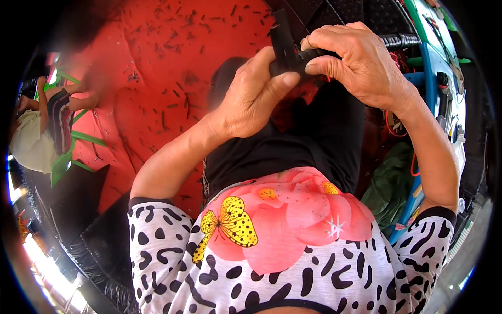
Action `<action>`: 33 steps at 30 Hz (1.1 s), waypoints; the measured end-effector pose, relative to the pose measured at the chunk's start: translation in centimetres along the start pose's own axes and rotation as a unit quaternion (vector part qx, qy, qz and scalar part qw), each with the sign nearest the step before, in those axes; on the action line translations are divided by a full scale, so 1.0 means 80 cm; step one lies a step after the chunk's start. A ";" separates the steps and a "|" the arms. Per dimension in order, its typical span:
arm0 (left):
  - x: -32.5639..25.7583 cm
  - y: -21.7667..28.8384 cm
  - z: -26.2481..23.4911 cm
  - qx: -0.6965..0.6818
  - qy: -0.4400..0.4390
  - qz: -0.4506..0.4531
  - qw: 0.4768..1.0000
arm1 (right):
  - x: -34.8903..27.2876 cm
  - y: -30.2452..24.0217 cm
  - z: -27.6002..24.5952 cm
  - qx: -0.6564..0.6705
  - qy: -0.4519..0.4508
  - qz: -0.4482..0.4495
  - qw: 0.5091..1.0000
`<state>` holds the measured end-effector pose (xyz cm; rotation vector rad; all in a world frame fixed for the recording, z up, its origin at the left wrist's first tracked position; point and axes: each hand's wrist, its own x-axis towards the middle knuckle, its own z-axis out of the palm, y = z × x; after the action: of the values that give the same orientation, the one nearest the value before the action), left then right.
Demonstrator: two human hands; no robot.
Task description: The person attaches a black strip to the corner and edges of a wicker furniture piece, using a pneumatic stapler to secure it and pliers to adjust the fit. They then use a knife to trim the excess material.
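Observation:
In front of me, above my dark trousers, both hands are at a black wrapped bundle (309,56). My left hand (251,97) is closed on its left end, thumb on top, where a flat black strip (283,42) that looks like tape stands up. With thumb and fingers curled, my right hand (361,63) pinches the bundle a little further right. Beyond that hand a black ribbed tube (401,41) runs off to the right; whether it joins the bundle is hidden. A bit of red shows under the right thumb.
Many small black scraps (188,97) litter the red floor covering (157,63). At the far left, a person (39,131) is near a green chair or stool (86,137). To my right are a blue-edged surface (431,78) with tools and a crumpled dark green bag (389,180).

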<state>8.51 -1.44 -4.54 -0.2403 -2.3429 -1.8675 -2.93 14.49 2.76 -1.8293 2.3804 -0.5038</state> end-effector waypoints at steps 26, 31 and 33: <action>0.007 0.010 0.022 -0.089 0.126 -0.007 0.988 | 0.026 -0.015 -0.042 0.256 -0.186 0.210 0.925; 0.017 0.016 0.013 -0.118 0.099 -0.073 0.985 | 0.022 -0.002 -0.029 0.249 -0.183 0.220 0.925; 0.025 0.023 0.011 -0.144 0.083 -0.109 0.980 | 0.013 0.011 -0.019 0.234 -0.175 0.183 0.939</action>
<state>6.91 -0.10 -2.60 0.1480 -2.0565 -2.2312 -4.44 13.96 4.02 -1.1326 2.0591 -0.5798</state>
